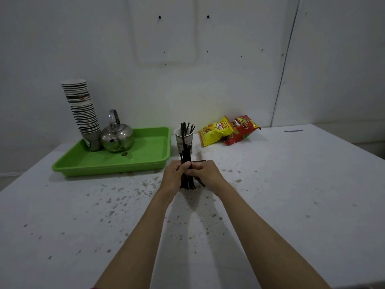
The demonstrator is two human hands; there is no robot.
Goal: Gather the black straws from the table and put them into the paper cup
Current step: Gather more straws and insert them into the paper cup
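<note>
On the far left of the stained white table I see a shallow green plastic tray carrying a tall stack of paper cups and a shiny round metal kettle. Just right of the tray stands the single white paper cup, with several thin black straws already poking out of its mouth at loose angles.

Nearer to me than that cup, both hands meet around an upright bundle of black straws. My left hand has its fingers curled round the bundle's middle, thumb across the front. My right hand closes in from the other side, fingers pinching the same bundle; one or two straws splay out low beside it, and I cannot tell whether their ends touch the tabletop. Further right, against the wall, lie a yellow snack bag and a red snack bag, well apart from the work.

I judge this step to be squaring the bundle before dropping it in. To do it well I would tap the lower ends level, draw the splayed ones in, keep the grip snug but light so the straws do not kink, then lift over the rim and lower them straight down so the cup does not tip.
</note>
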